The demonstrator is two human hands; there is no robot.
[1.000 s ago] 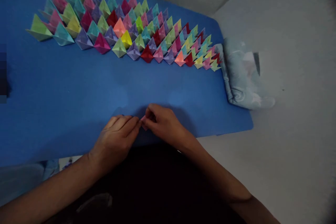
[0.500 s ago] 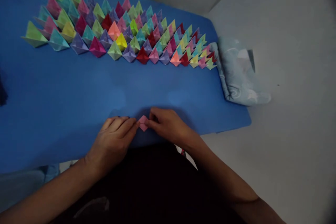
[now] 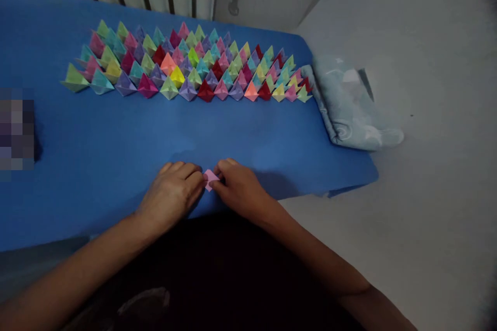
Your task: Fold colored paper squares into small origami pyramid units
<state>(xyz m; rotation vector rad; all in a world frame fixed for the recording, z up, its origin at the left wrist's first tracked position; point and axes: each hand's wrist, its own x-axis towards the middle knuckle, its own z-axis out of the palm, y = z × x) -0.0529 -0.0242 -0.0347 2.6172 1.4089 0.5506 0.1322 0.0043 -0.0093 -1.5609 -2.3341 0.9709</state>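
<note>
Now my left hand point(image 3: 171, 189) and right hand point(image 3: 239, 184) pinch closed on the pink paper point(image 3: 210, 178) beside the blue table point(image 3: 116, 139) edge, one corner pointing away, long axis unclear, more exposed than a second ago.

The blue table point(image 3: 116, 145) carries rows of paper boats point(image 3: 202, 68) (a many-coloured crowd), with a folded cloth point(image 3: 341, 108) at its right end.

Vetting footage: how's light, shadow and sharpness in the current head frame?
Head view: dim light, soft sheen on the blue tabletop; head view: shadow beside the right hand; head view: folded-paper boats distinguishable, creases on the pink paper too small to read; head view: pixelated block at left edge.
</note>
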